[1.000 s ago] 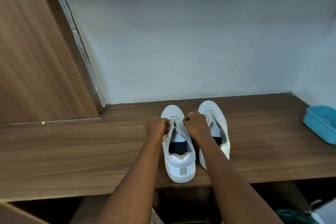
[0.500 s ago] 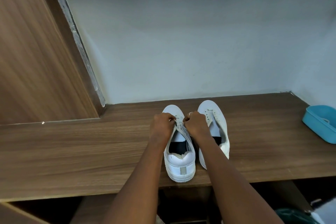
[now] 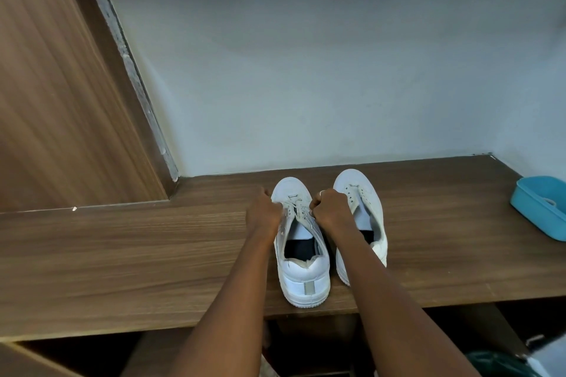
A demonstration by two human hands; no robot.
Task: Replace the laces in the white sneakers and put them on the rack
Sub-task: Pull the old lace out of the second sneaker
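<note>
Two white sneakers stood side by side on the wooden desk (image 3: 122,254), toes toward the pale wall (image 3: 306,70) and heels near the front edge. The near sneaker (image 3: 306,283), taken here as the landmark, had one white lace (image 3: 297,208) crossing its upper eyelets, and its dark inside showed behind the tongue. The second sneaker (image 3: 366,193) stood just to its right, almost touching it and partly hidden by the right forearm, with a row of eyelets showing.

Two hands were at the near sneaker's lacing. The left hand (image 3: 263,213) was curled into a fist at the left side of the eyelets, gripping the lace. The right hand (image 3: 331,211) was curled the same way at the right side and pinched the lace too; one ring (image 3: 321,192) showed on a finger.

One blue tub (image 3: 542,208) sat well to the right of the near sneaker, cut off by the edge of view. One brown wooden panel (image 3: 61,101) rose far to its left
</note>
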